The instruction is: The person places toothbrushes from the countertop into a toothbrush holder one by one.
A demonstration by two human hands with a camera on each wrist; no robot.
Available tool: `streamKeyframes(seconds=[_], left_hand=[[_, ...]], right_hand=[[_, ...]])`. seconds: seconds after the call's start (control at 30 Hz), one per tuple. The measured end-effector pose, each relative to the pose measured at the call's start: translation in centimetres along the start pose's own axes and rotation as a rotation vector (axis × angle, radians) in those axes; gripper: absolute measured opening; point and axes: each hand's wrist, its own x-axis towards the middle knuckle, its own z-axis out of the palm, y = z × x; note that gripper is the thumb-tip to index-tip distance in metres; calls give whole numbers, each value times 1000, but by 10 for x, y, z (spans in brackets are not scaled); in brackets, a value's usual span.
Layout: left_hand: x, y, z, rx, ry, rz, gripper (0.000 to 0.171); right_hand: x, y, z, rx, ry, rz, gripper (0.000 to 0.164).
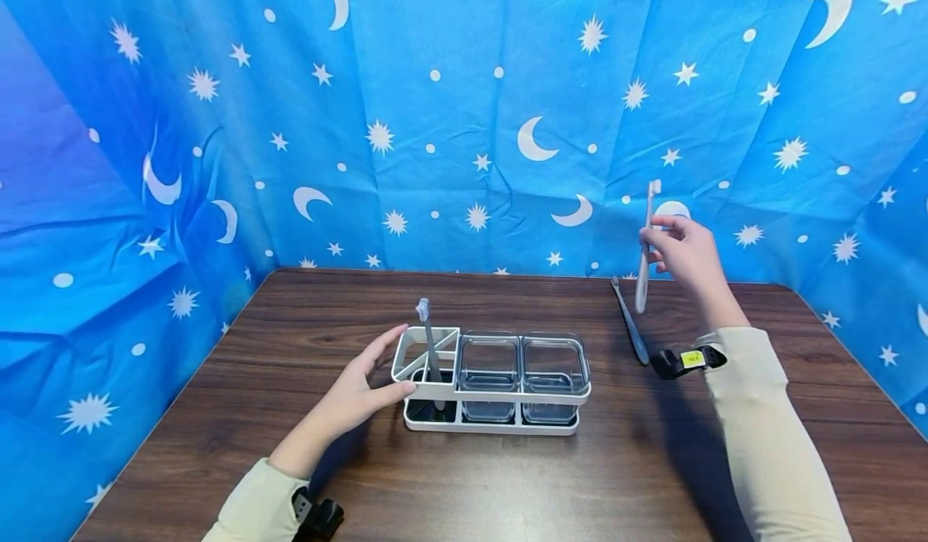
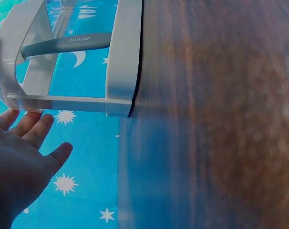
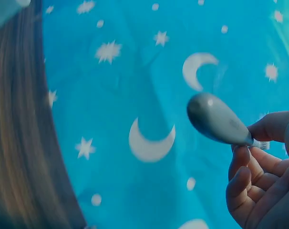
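Observation:
A white toothbrush holder point(image 1: 507, 428) stands on the table, with a grey toothbrush point(image 1: 432, 357) upright in its divided left section. My left hand point(image 1: 355, 393) spans the holder's left end, thumb on the front rail and a fingertip at the back corner. In the left wrist view, fingers point(image 2: 39, 129) touch the frame beside the brush handle point(image 2: 70, 44). Over the table's back right, my right hand point(image 1: 685, 252) pinches a pale grey toothbrush point(image 1: 642, 280) mid-handle, bristles up. Its rounded handle end point(image 3: 213, 117) faces the right wrist camera. Below lies a dark blue-grey toothbrush point(image 1: 629, 324).
Two clear cups point(image 1: 490, 357) sit side by side in the holder's middle and right sections. The wooden table point(image 1: 507, 486) ends at a blue cloth backdrop point(image 1: 464, 107) with moons and stars, which also rises along both sides.

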Motion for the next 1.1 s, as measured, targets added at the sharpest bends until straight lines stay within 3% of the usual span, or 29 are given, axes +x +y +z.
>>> streamKeyframes(seconds=[0.27,0.5,0.73,1.1], left_hand=[[0,2,0,-8,0,-7,72],[1,4,1,-15,1,-8,72],[2,4,2,-17,6,-4,71],[5,4,5,-24,11,-17,71]], right_hand=[[-6,-26,13,61,-11,-98,49],[-13,-44,23,145,-44,-120,48],[-19,-56,38,214,-94,-164,44],[-26,-68,63,233,-195,-200,41]])
